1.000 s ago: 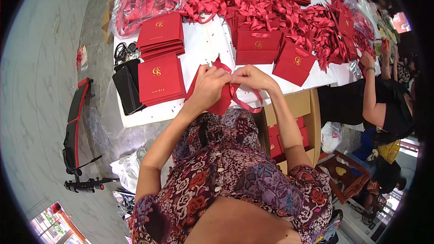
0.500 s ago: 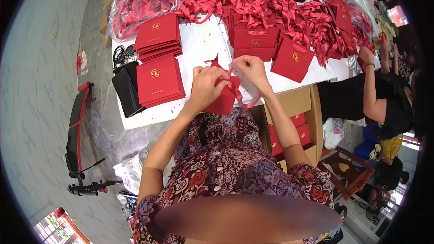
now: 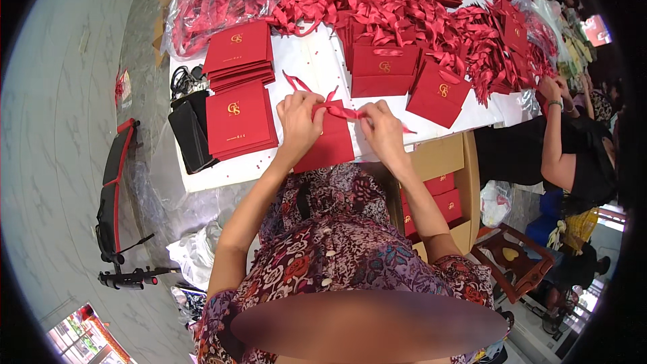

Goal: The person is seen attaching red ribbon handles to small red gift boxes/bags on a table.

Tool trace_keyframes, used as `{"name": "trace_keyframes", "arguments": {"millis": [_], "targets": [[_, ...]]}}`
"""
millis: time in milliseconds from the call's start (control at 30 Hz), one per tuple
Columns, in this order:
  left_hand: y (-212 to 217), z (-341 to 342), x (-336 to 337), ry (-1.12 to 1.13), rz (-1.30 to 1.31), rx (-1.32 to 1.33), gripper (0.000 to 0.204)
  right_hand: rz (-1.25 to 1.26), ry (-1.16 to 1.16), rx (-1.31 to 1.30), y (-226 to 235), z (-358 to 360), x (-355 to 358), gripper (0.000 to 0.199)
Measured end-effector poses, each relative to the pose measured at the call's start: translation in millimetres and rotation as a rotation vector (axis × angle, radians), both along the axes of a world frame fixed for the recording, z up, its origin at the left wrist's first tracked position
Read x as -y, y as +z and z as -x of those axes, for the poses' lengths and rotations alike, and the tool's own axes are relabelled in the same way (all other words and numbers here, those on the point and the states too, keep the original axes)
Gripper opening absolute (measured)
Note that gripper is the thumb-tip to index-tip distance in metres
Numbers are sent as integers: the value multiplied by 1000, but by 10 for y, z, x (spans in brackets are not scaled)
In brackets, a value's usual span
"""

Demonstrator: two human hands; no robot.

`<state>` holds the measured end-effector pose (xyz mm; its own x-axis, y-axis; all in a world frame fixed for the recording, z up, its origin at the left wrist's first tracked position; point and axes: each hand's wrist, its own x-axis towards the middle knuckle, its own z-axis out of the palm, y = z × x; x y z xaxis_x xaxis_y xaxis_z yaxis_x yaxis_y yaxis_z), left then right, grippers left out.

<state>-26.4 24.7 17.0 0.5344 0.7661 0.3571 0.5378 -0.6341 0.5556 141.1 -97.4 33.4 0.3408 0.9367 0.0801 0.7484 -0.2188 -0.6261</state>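
Note:
A small red paper bag (image 3: 331,147) lies at the near edge of the white-covered table, right in front of me. Across its top runs a red ribbon (image 3: 344,112), stretched between my two hands. My left hand (image 3: 298,121) pinches the ribbon at the bag's upper left, and a loose tail sticks out past the fingers. To the right of the bag, my right hand (image 3: 384,128) grips the ribbon's other side, its free end trailing to the right. Whether the ribbon is knotted cannot be made out.
Stacked red bags (image 3: 236,118) stand at left beside a black case (image 3: 189,135). A heap of ribboned bags (image 3: 384,7) fills the far side. Below the table's right edge is a cardboard box (image 3: 465,182) holding red packages. A co-worker's arm (image 3: 554,131) reaches in at right.
My hands have moved apart, drawing the ribbon out sideways over the bag's top. The right hand came down and slightly right. The bag now lies straighter.

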Motion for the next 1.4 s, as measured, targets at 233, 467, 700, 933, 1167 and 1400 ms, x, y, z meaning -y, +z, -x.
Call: {"name": "trace_keyframes", "arguments": {"millis": [233,467,700,933,1167,1400], "targets": [[150,17,66,-76,602,297,29,-341,203,17,88,466,-175,16],[82,74,-80,-224,1214,455,29,-390,472,108,-105,593,-261,25],[-91,78,-99,-93,1068,573,19,-242,265,-372,-11,589,-123,15],[-25,43,257,-162,890,423,16,-129,-183,-1289,-156,319,-408,15],[179,209,336,-154,511,228,16,-191,38,-1257,-100,206,-383,16],[247,259,268,-121,415,170,14,-122,100,-1066,29,316,-360,12]]}}
